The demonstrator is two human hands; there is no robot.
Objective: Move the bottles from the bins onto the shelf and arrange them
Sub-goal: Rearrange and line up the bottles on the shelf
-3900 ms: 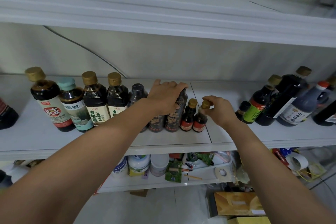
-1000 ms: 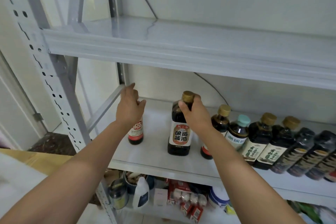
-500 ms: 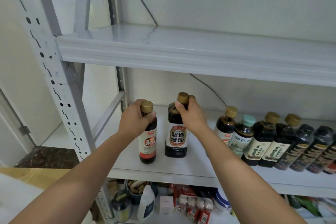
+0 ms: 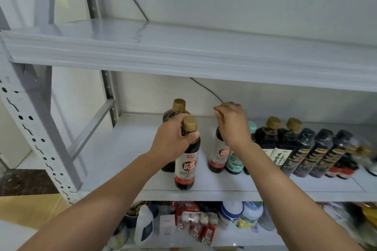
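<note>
On the white middle shelf, my left hand grips the neck of a gold-capped, red-labelled bottle standing near the front edge. A larger gold-capped dark bottle stands right behind it, mostly hidden. My right hand curls over the top of a second red-labelled bottle, hiding its cap. To the right runs a row of bottles: a teal-labelled one, two gold-capped dark ones, then several dark wrapped ones.
An upper shelf board hangs close above the bottle caps. The perforated upright post and a diagonal brace close the left end. The lower shelf holds jars, packets and a white jug. A cardboard box sits lower left.
My right hand let go of the large dark bottle and moved right onto the second red-labelled bottle. My left hand brought its red-labelled bottle forward, in front of the large one.
</note>
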